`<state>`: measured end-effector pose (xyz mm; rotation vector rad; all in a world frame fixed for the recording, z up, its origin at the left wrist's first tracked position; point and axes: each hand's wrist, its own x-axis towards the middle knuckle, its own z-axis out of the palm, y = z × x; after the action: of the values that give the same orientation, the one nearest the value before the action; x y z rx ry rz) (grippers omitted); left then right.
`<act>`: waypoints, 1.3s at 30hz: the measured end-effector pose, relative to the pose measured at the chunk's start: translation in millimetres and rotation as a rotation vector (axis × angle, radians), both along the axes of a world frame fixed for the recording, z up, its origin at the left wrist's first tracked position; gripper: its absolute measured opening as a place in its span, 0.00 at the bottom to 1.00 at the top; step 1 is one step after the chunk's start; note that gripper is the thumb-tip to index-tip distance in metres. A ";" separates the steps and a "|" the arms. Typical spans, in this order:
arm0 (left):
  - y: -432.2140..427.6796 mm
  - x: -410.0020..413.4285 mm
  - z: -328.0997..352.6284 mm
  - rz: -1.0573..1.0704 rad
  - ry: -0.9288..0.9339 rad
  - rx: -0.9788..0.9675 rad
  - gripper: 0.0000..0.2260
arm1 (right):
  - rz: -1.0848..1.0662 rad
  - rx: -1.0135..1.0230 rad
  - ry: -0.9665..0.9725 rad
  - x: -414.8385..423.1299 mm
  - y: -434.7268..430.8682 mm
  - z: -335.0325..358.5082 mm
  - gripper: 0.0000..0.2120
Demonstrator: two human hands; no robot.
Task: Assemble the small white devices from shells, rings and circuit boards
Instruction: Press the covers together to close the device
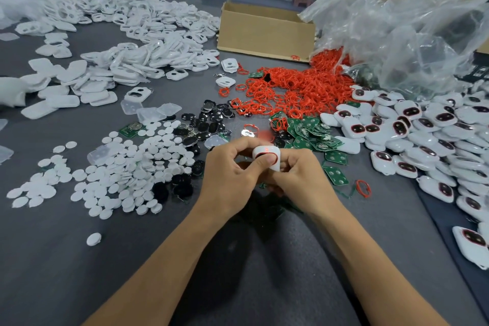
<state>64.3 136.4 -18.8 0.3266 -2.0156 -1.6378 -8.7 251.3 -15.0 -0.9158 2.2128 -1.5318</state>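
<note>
While the left hand (232,169) and right hand (299,177) are together gripping the white device (264,152), this side of the red ring heap (299,87), they are seemingly pressing it shut. Squeezing evenly round its rim is looking wisest.

Both bare forearms are pointing inward, the left from seven o'clock, the right from five o'clock. The left hand (230,171) and right hand (300,177) are gripping a small white device (275,153) between curled fingers, the left thumb pressing on its face.
</note>
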 end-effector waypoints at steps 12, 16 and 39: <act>-0.7 1.0 -0.3 0.012 0.073 -0.039 0.07 | -0.024 -0.083 -0.014 4.3 -0.2 2.6 0.07; -2.8 0.3 -1.5 0.022 0.044 -0.081 0.06 | -0.030 -0.062 -0.024 4.1 -1.3 2.4 0.06; 2.1 -2.4 -7.1 0.214 0.070 -0.005 0.02 | -0.207 -0.042 0.251 10.5 -10.6 -4.3 0.13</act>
<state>61.9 138.5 -25.9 0.4602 -1.8625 -1.4915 1.8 240.7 -19.3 -0.9644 2.5295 -1.6368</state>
